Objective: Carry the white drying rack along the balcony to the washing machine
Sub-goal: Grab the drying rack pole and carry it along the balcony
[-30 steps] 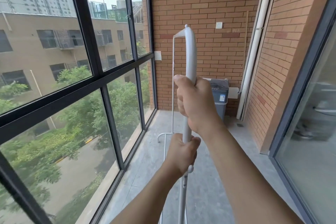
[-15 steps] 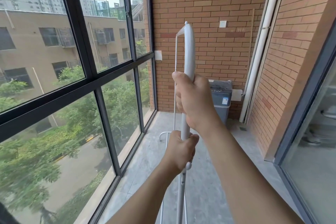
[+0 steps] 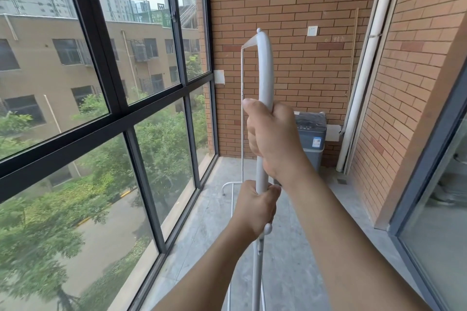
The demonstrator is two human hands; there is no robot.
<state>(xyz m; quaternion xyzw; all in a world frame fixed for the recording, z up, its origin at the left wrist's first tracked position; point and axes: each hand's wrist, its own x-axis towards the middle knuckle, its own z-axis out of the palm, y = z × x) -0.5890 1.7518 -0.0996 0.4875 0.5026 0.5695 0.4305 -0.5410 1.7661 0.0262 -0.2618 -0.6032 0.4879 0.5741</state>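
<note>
The white drying rack stands end-on in front of me, its near upright pole running up the middle of the view. My right hand is wrapped around that pole at mid-height. Just below it, my left hand grips the same pole. The rack's far upright and curved foot show beyond, near the floor. The grey washing machine stands against the brick end wall, partly hidden behind my right hand.
A tall black-framed window wall runs along the left. A brick wall and a glass door line the right. White pipes stand in the far right corner. The concrete floor stretches ahead.
The washing machine and end wall appear larger and closer. Both hands keep the same grip on the rack pole.
</note>
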